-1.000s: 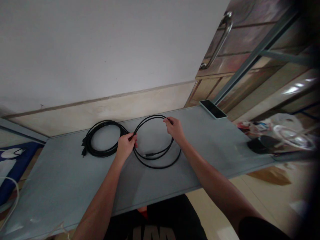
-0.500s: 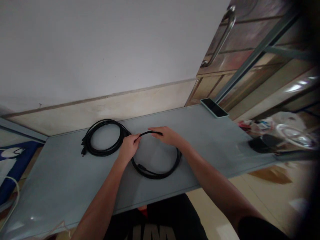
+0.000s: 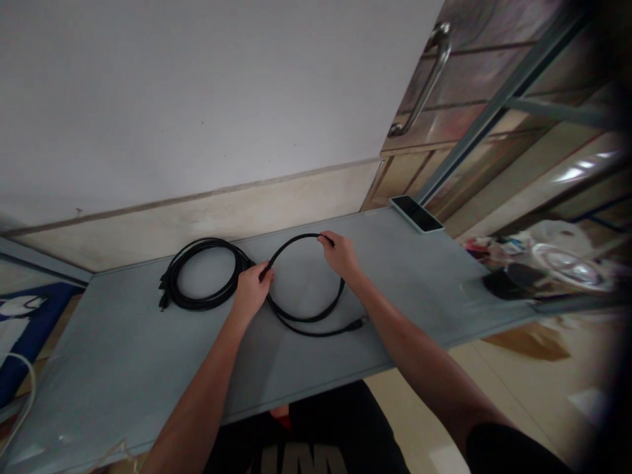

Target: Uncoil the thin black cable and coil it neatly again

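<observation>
At the far left of the grey counter (image 3: 123, 342) we see a coiled black cable (image 3: 200, 276), several turns lying flat and stacked on one another, with its plug ends sticking out at the left edge of the coil. It rests close to the wall, out of the way of our arms, and its right side runs up to where our left hand works.

Our left hand (image 3: 251, 289) is closed in a pinch on a second black cable (image 3: 309, 316), gripping it at the point where its strands cross, just beside the coiled one. We judge that this pinch keeps the crossing from slipping, so the loop holds its round shape.

Our right hand (image 3: 338, 253) is clamped with thumb and fingers on the top of that loop, lifting the arc a little off the counter and spreading it away from the left hand. The lower strands trail on the surface, and a connector (image 3: 356, 323) lies free at the loop's right end.

Further right, a phone (image 3: 417, 214) lies flat at the back corner, well apart from the cables.
</observation>
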Motion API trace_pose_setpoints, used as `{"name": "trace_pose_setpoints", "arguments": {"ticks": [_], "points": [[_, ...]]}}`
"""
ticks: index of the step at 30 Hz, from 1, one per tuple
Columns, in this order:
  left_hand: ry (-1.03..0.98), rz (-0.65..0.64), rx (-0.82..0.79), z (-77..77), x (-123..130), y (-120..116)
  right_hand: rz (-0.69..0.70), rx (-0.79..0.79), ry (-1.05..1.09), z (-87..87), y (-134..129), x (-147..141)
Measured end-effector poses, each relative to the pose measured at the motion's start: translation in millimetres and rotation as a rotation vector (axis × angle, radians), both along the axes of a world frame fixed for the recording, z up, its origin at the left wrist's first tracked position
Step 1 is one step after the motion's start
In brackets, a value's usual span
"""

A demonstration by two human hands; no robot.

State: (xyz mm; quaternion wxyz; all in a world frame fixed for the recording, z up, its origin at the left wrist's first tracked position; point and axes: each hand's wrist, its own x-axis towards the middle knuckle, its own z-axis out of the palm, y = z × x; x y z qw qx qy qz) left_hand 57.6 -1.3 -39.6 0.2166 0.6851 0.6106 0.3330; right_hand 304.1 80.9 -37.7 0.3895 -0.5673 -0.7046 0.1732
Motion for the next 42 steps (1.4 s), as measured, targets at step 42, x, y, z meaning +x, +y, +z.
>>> {"name": "trace_pose_setpoints", "arguments": {"ticks": [42], "points": [[0.342,-0.213,-0.074,-2.3,19,-14,0.723,0.031,-0.094,-2.1,-28,-29]]}}
